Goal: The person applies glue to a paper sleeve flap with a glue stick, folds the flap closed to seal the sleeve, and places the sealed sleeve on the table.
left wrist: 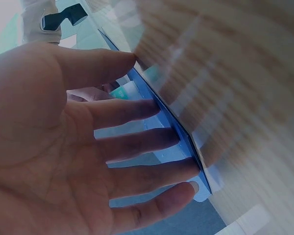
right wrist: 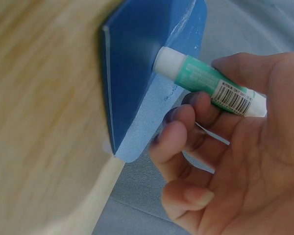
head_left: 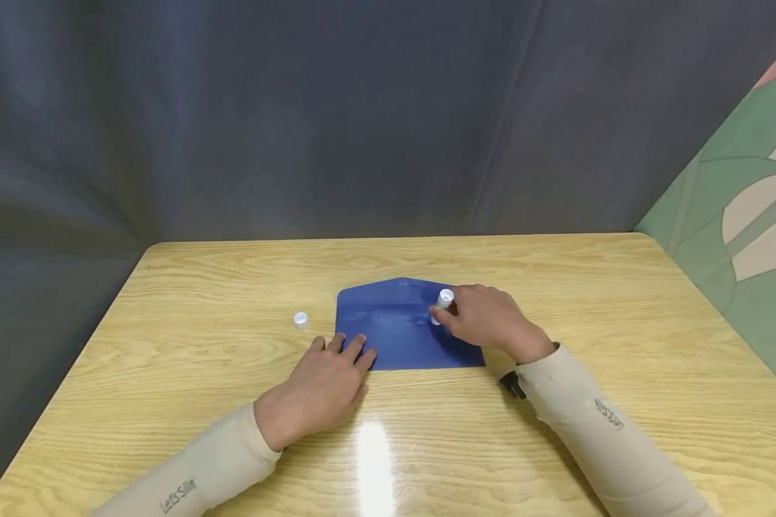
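A blue envelope (head_left: pixel 394 352) lies on the table with its pointed flap spread toward the far side. Whitish glue smears show along the fold and flap. My right hand (head_left: pixel 491 316) pinches a glue stick (right wrist: pixel 210 83), white with a green barcode label, between thumb and fingers. In the right wrist view its working end touches the envelope near the fold. My left hand (head_left: pixel 323 384) rests flat with spread fingers, the fingertips on the envelope's near left corner. The left wrist view shows those fingers straight. A small white cap (head_left: pixel 300 320) stands left of the envelope.
The wooden table (head_left: pixel 220 287) reaches back to a dark grey curtain (head_left: pixel 362 129). A wall with a green leaf pattern (head_left: pixel 737 215) stands on the right. A black strap piece (head_left: pixel 512 385) hangs at the right sleeve's cuff.
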Motion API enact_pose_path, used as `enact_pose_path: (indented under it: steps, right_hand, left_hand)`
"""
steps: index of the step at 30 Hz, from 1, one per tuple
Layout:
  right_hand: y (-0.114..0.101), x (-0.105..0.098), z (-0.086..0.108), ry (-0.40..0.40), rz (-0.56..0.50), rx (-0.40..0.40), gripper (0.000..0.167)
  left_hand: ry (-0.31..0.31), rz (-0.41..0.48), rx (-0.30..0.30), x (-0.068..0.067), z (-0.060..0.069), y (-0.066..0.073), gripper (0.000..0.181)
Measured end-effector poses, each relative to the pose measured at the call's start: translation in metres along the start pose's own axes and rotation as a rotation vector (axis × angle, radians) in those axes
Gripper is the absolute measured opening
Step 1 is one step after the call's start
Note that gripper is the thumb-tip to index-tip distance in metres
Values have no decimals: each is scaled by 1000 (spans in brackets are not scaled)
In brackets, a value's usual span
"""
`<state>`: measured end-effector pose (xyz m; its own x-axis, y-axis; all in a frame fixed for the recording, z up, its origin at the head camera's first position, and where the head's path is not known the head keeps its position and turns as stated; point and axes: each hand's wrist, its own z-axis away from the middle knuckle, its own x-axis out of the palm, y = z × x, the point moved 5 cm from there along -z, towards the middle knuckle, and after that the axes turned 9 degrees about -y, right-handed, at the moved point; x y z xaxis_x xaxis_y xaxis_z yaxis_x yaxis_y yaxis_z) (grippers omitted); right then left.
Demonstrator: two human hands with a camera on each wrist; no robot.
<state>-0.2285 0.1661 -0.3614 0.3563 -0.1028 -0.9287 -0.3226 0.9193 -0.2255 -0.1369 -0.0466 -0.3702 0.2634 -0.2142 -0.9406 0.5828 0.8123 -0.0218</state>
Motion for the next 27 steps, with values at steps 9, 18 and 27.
enact_pose_path:
  steps: [9, 18, 27]
  right_hand:
    - [1, 0, 2, 41, 11, 3, 46]
    - [1, -10, 26, 228, -77, -31, 42]
    - [1, -9, 60, 421, 116, -74, 39]
  left_hand:
    - [-4, 0, -6, 0, 1, 1, 49]
    - [14, -25, -18, -3, 5, 0, 48]
    - [24, -24, -14, -2, 1, 1, 44]
